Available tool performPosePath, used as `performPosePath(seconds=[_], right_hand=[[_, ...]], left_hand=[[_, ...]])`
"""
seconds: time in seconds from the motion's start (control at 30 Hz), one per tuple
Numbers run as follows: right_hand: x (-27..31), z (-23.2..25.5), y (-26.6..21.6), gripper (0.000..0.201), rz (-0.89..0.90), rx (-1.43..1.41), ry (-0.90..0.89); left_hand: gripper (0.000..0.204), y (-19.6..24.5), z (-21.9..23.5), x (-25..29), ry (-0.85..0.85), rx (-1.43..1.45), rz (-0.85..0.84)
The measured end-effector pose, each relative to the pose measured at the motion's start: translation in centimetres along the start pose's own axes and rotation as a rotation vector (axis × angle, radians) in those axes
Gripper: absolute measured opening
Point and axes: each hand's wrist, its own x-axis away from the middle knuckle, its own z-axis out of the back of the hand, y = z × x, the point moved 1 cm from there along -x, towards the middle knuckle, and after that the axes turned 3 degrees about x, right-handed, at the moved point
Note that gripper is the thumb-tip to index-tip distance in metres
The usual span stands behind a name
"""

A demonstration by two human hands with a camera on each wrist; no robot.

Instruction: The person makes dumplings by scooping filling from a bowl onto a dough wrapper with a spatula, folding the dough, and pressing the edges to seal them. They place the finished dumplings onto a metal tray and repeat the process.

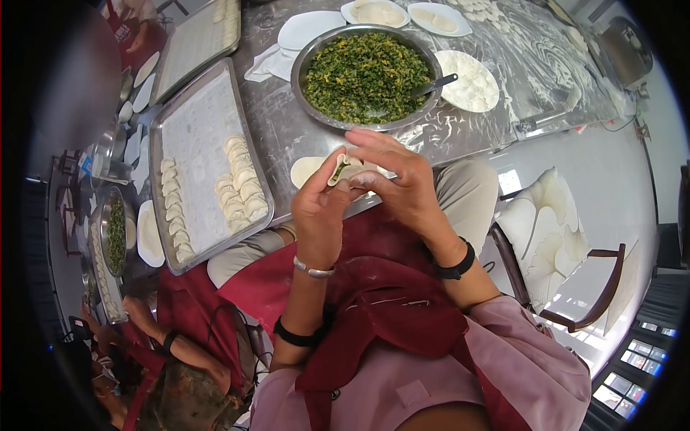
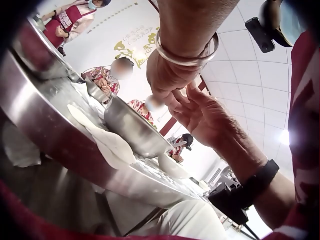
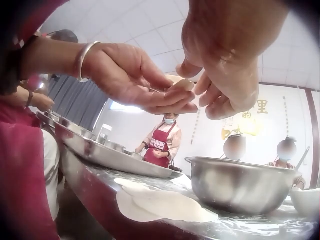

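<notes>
In the head view, a half-folded dumpling point(image 1: 343, 171) shows green filling at its open left end. My left hand point(image 1: 320, 219) holds it between thumb and fingers above the table's near edge. Opposite it, my right hand point(image 1: 404, 179) pinches the dough edge with its thumb and finger, while its other fingers reach out past it. The right wrist view shows the pale dumpling point(image 3: 184, 85) between the two hands. Flat dough wrappers point(image 1: 305, 171) lie just behind the hands, partly covered by them. In the left wrist view the hands hide the dumpling.
A steel bowl point(image 1: 300, 85) of chopped green and yellow filling, with a utensil handle point(image 1: 440, 83), stands beyond the hands. To the left is a tray point(image 1: 208, 93) with rows of finished dumplings point(image 1: 243, 188). A plate of flour point(image 1: 471, 82) sits right of the bowl. Another person's arm point(image 1: 180, 348) is at lower left.
</notes>
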Motion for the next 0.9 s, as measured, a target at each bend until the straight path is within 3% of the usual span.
performPosePath(seconds=[0.17, 0.57, 0.67, 0.77, 0.9], right_hand=[[-0.5, 0.3, -0.9, 0.042, -0.033, -0.068, -0.029], [0.2, -0.8, 0.1, 0.019, 0.021, -0.134, 0.014], [0.2, -0.6, 0.0, 0.022, 0.088, -0.103, -0.019], [0.0, -0.6, -0.3, 0.037, 0.055, 0.008, -0.051], [0.3, -1.1, -1.6, 0.051, -0.127, -0.148, 0.029]], left_hand=[[0.042, -0.2, 0.1, 0.1, -0.018, 0.004, -0.006], [0.045, 0.5, -0.3, 0.4, -0.011, -0.025, 0.070], [0.044, 0.6, -0.3, 0.4, -0.040, -0.050, 0.045], [0.045, 0.0, 0.0, 0.2, 0.047, 0.062, 0.070], [0.045, 0.1, -0.3, 0.2, 0.075, 0.142, 0.066]])
